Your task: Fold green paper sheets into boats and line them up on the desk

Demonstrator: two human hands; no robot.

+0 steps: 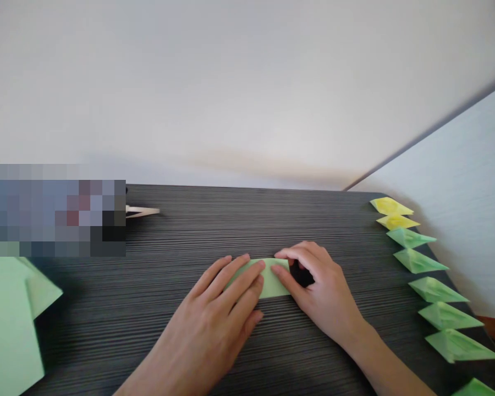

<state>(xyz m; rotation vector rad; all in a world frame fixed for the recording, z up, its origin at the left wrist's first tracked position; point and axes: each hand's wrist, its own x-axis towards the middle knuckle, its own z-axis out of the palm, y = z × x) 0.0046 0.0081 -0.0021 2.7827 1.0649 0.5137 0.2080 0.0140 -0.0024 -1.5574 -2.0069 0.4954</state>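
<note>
A small green strip of folded paper (275, 286) lies on the dark table in front of me. My left hand (226, 305) rests flat over its left part, fingers stretched out and covering that end. At the strip's upper right, my right hand (317, 283) has its thumb on the paper and its index finger at the top edge, pinching it there. How many layers the strip has cannot be made out.
Down the table's right edge runs a row of folded paper pieces, including a yellow one (391, 206) and a green one (449, 316). Larger green sheets (8, 324) lie at the left. Pale pointed tips (144, 211) stick out beside a blurred-out patch. A wall (247, 82) stands behind the table (239, 214).
</note>
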